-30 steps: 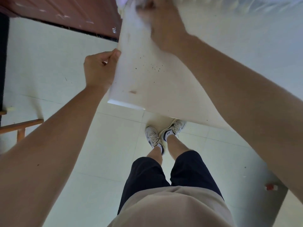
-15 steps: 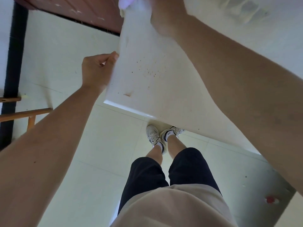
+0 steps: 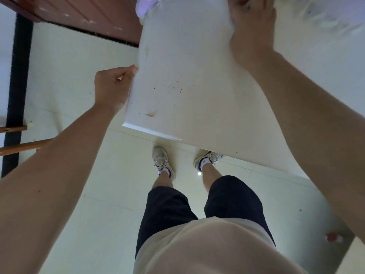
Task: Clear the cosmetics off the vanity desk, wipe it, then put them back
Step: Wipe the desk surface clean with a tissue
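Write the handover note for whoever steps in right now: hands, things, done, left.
Left hand: grips the left edge of the vanity desk.
Right hand: lies on the desk's far end; its fingertips are cut off by the frame, so I cannot tell if it holds a cloth.
Things: no cosmetics on the visible desktop; a pale purple thing sits at the far left corner, identity unclear.
Done: clearing, by the look of it.
Left: dark specks and a brown stain show near the front, so finish wiping, then put the cosmetics back.
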Demonstrator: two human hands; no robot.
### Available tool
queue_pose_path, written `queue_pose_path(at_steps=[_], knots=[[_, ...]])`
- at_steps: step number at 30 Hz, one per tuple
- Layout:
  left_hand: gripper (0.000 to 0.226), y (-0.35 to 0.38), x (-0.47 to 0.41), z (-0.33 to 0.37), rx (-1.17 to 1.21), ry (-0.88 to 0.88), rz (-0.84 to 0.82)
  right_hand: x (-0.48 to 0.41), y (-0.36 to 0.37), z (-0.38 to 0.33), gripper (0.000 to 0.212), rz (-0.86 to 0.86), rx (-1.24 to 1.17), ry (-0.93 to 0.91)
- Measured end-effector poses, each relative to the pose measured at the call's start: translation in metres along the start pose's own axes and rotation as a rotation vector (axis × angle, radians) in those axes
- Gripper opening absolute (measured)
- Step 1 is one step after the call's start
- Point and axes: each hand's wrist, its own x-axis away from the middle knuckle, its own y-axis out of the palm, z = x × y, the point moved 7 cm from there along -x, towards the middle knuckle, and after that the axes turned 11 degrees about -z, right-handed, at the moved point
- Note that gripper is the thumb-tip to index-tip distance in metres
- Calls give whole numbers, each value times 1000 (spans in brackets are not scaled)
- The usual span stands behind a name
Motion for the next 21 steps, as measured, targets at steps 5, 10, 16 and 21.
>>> queue_pose_path(at_steps=[5,10,16,21], knots=[[17,-4,-8,4,-118,108,-86,72,39,-84,81,-78,-28,-255],[30,-11,-24,6,-286,178,-269,178,75,-167,69,-202,-199,-538],[50,-7,-35,32,-233,313,-487,155,24,-138,59,92,-404,-488],[55,-3,-33,21,-167,154,-562,82,15,-7,23,269,-489,520]])
